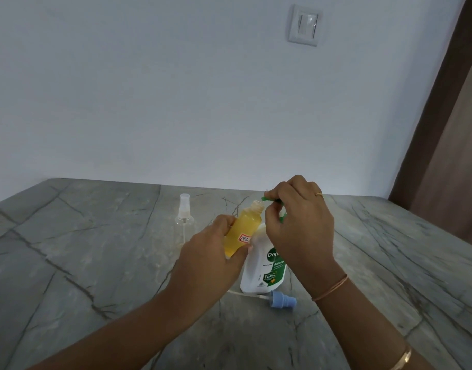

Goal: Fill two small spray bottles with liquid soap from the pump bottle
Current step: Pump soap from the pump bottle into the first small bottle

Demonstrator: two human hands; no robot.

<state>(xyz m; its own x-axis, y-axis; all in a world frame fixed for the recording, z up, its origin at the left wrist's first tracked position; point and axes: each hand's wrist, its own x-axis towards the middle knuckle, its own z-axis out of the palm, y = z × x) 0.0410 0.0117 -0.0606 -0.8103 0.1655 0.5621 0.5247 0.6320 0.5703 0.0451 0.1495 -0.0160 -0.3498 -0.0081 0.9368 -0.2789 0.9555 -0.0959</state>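
capped bottle (184,217) left, pump bottle (264,265) right

yellow-filled spray bottle (243,231), white-and-green pump bottle (261,271), grey-veined table (96,249)

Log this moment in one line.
left hand: holds uncapped bottle | right hand: grips green pump | second spray bottle: capped | blue spray cap: on table

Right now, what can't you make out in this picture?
Head view, pump top: mostly covered by the right hand; soap flow unseen.
Head view, pump bottle label: cut off by that wrist.
Head view, yellow bottle bottom: inside the left hand.
Head view, clear bottle: contents too faint to tell.
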